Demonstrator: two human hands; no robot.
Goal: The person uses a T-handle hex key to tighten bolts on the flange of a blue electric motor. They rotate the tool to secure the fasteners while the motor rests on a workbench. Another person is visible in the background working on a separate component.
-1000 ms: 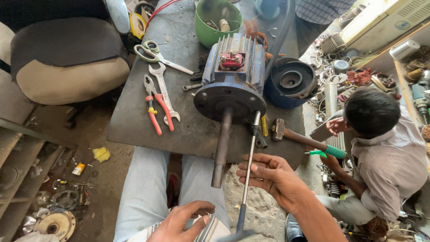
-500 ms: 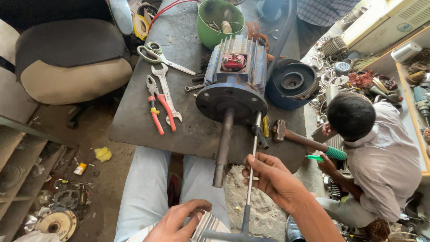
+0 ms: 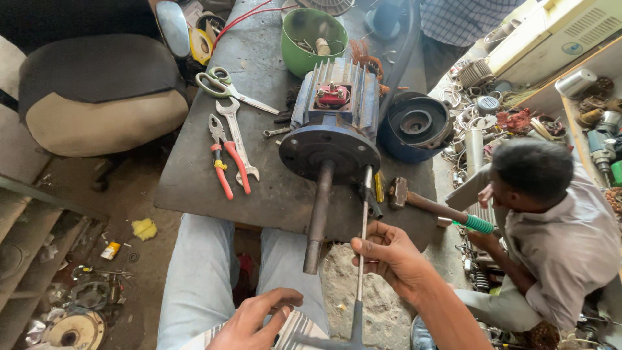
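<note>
My right hand (image 3: 389, 259) is closed around the shaft of a long T-handle socket wrench (image 3: 361, 259) seated at six o'clock on the blue motor (image 3: 330, 129) on the worktop (image 3: 194, 181), my left hand (image 3: 256, 321) lies loosely open and empty on my lap, and I judge a tilted wrench could slip off its bolt.

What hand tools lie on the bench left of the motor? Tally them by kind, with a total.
Scissors: 1
Pliers: 1
Spanner: 1
Total: 3
</note>
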